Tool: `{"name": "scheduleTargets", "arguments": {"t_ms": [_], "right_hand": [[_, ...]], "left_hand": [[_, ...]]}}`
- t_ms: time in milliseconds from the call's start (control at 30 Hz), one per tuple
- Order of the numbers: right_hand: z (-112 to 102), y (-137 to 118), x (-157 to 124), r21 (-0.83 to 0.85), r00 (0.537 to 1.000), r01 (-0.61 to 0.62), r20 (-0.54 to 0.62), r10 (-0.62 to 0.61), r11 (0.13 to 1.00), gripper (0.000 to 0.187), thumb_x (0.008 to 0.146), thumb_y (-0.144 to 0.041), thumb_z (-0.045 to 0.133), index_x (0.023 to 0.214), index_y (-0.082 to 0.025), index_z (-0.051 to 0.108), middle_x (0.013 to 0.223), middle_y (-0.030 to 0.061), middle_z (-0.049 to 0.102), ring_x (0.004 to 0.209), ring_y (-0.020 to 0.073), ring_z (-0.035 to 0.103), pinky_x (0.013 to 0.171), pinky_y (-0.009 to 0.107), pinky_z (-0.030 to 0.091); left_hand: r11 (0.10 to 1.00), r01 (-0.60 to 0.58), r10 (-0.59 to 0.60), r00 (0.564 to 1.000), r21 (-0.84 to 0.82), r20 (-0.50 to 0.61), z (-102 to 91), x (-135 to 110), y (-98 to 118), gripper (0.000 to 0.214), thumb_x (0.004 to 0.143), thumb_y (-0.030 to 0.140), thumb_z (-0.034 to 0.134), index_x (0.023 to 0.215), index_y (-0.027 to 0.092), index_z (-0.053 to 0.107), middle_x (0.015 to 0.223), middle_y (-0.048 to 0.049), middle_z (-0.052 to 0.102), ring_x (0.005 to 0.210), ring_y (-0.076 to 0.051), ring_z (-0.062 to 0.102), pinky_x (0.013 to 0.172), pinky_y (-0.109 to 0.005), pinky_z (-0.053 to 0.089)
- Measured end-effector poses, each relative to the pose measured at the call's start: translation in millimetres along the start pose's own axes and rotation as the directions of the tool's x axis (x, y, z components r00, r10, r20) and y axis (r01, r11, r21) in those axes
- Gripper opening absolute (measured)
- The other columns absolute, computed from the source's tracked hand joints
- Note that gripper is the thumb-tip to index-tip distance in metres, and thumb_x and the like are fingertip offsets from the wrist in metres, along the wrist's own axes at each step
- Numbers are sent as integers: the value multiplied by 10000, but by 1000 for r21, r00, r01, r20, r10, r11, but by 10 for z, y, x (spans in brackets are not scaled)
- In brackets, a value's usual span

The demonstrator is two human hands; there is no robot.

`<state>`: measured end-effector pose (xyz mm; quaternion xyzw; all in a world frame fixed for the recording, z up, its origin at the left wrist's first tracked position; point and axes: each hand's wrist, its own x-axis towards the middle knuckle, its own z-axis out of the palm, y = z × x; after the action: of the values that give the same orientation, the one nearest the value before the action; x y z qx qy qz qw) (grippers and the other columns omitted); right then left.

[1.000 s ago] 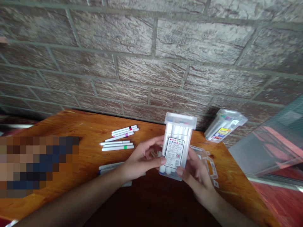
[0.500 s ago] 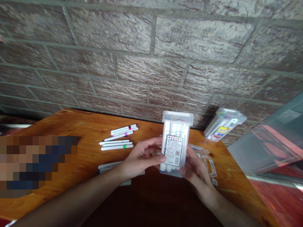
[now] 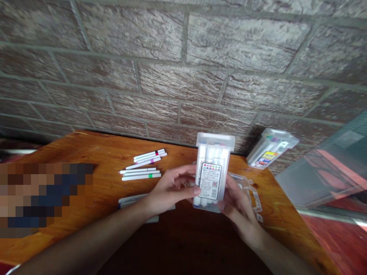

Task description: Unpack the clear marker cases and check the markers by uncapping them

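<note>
Between my hands a clear plastic marker case [image 3: 212, 152] stands upright, full of white markers, with a printed label facing me. My left hand [image 3: 174, 187] grips its left side, thumb across the front by the label's edge. Around the right side and lower corner wraps my right hand [image 3: 236, 200], some fingers hidden behind the case. On the table to the left lie several white markers [image 3: 142, 177] with coloured bands. More markers [image 3: 133, 200] are partly covered by my left forearm. An open clear plastic case [image 3: 254, 193] lies behind my right hand.
Another clear case [image 3: 268, 149] holding markers, with a yellow label, stands at the table's back right corner against the brick wall [image 3: 160, 76]. The wooden table [image 3: 97, 152] ends at the right near a translucent panel [image 3: 329, 168]. A pixelated patch covers the left side.
Almost nothing differs. The view has shifted very slightly, and both hands keep hold of the marker case in the same pose.
</note>
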<state>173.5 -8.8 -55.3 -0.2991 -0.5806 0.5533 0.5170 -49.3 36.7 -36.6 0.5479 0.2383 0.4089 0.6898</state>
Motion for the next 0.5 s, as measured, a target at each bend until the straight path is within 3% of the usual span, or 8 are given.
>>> {"name": "scheduleTargets", "arguments": {"t_ms": [500], "right_hand": [[-21,12,-13,-69,1000,-2,-10,1,998,574,1007,-373,707,1551,-391,524,1557,55,626,1391,330,627,1135,532,541]], "left_hand": [[999,-32,32,999,38,-14,-7,0,-10,503,825,266,884,1289,161,722,1266,-128,757,1136,-278,714,986,-389,581]]}}
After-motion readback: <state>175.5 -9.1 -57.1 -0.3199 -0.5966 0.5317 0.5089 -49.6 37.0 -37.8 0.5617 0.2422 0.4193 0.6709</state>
